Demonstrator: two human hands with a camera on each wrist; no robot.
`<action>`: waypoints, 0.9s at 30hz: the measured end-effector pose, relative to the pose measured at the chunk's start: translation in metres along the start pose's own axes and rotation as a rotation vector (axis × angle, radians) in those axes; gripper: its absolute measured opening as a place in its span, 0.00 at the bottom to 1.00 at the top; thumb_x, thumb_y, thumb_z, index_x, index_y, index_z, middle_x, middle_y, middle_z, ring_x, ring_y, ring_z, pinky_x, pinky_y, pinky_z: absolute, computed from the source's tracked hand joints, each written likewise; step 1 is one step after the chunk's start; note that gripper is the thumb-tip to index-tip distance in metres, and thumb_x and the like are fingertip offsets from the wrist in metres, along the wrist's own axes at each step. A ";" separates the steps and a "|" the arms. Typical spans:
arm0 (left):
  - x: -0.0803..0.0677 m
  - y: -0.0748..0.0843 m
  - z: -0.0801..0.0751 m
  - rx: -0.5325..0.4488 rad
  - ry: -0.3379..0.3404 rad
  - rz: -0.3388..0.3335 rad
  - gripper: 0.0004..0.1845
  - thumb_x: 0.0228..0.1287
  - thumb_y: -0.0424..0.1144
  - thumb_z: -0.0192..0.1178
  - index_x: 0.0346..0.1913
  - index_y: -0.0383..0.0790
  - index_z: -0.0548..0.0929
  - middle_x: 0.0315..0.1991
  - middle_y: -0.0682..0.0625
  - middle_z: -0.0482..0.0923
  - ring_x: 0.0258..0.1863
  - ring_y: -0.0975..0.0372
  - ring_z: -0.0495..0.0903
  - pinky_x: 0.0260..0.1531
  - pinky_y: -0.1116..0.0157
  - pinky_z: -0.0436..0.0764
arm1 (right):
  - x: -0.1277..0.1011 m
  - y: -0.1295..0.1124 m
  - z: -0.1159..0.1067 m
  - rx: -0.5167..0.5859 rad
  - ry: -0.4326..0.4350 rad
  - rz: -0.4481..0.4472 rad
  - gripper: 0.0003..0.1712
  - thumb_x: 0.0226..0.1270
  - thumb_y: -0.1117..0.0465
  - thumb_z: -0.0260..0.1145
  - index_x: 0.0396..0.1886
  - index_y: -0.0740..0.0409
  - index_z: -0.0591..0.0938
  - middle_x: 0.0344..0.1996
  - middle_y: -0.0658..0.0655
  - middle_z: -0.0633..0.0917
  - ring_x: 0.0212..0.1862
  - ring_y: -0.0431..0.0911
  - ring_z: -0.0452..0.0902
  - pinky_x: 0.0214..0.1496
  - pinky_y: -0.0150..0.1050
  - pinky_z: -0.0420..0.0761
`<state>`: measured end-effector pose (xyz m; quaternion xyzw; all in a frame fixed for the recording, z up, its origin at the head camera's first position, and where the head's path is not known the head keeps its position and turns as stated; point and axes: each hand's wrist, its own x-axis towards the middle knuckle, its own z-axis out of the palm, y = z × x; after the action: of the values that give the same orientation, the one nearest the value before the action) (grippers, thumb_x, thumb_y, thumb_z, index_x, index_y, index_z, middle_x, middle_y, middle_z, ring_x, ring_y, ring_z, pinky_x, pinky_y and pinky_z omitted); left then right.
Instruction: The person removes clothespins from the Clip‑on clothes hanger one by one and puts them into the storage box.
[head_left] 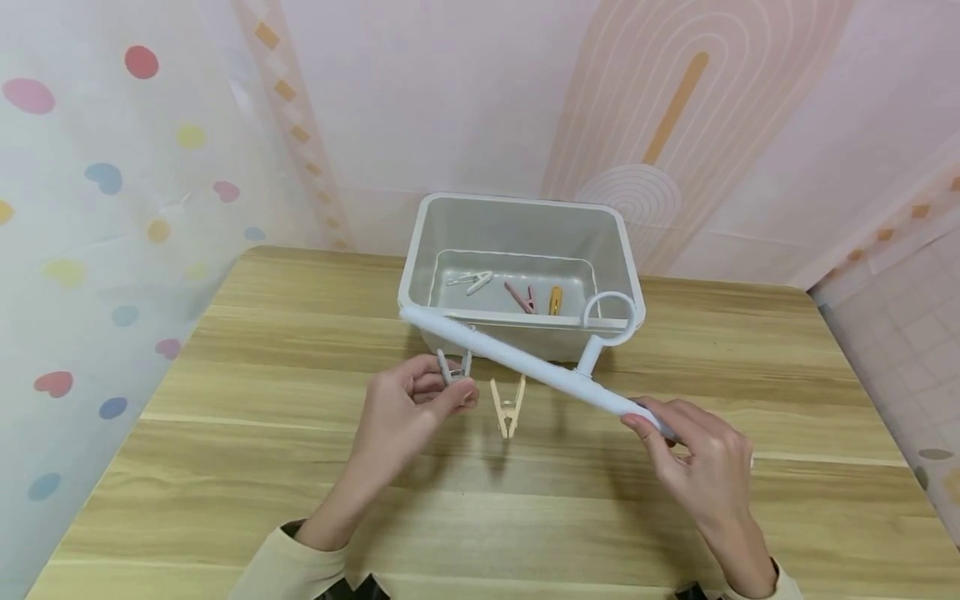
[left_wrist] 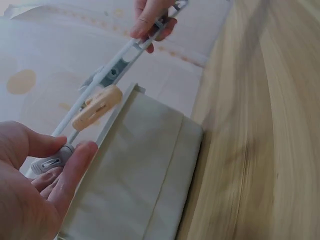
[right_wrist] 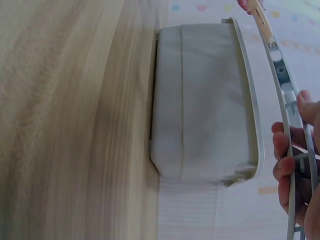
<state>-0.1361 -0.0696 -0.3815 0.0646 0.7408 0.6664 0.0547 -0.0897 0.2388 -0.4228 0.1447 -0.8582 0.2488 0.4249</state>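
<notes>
A pale blue clip hanger (head_left: 517, 358) with a ring-shaped hook slants across the front of the bin. Its lower right end is gripped by my right hand (head_left: 705, 458), fingers curled round the bar. My left hand (head_left: 401, 408) pinches a grey clothespin (head_left: 454, 371) between thumb and fingers, just below the bar's left part; the left wrist view shows this grey clothespin (left_wrist: 52, 160) close to the hanger's underside. Whether it is fastened there I cannot tell. Beside it a beige clothespin (head_left: 507, 408) hangs below the bar, handles up, touched by neither hand.
Behind the hanger a grey plastic bin (head_left: 517, 200) stands on the wooden table (head_left: 285, 367). On its floor lie a white clothespin (head_left: 480, 282), a pink-red clothespin (head_left: 522, 298) and an orange clothespin (head_left: 556, 301). A patterned cloth (head_left: 450, 100) covers the wall behind.
</notes>
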 end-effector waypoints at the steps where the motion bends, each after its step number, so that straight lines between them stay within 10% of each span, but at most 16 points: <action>1: 0.001 0.000 -0.001 -0.044 -0.025 -0.025 0.11 0.63 0.31 0.68 0.44 0.26 0.82 0.37 0.37 0.89 0.34 0.59 0.91 0.40 0.62 0.88 | 0.000 0.000 0.000 0.007 0.003 0.004 0.26 0.69 0.36 0.62 0.32 0.51 0.92 0.17 0.42 0.81 0.20 0.27 0.62 0.18 0.21 0.57; 7: 0.001 -0.007 -0.006 -0.149 -0.140 -0.043 0.15 0.66 0.33 0.66 0.47 0.24 0.79 0.37 0.39 0.89 0.36 0.58 0.90 0.44 0.57 0.88 | 0.000 0.001 -0.002 0.029 0.015 0.008 0.26 0.69 0.36 0.63 0.32 0.52 0.91 0.17 0.43 0.81 0.21 0.28 0.63 0.19 0.21 0.59; 16: -0.004 -0.020 -0.010 -0.155 -0.141 -0.056 0.13 0.67 0.35 0.65 0.47 0.27 0.79 0.38 0.42 0.89 0.38 0.59 0.90 0.44 0.60 0.88 | -0.002 0.001 0.001 0.014 0.006 -0.009 0.27 0.68 0.35 0.62 0.33 0.51 0.92 0.19 0.45 0.85 0.19 0.31 0.66 0.18 0.22 0.60; 27: -0.007 -0.019 -0.002 -0.596 -0.258 -0.222 0.15 0.72 0.31 0.57 0.57 0.30 0.72 0.40 0.49 0.89 0.44 0.62 0.89 0.49 0.68 0.85 | -0.002 0.000 0.002 0.066 0.007 0.014 0.23 0.68 0.38 0.66 0.35 0.52 0.92 0.20 0.46 0.85 0.20 0.32 0.67 0.19 0.21 0.60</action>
<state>-0.1297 -0.0748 -0.3999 0.0482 0.5029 0.8299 0.2365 -0.0894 0.2378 -0.4253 0.1517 -0.8491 0.2806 0.4210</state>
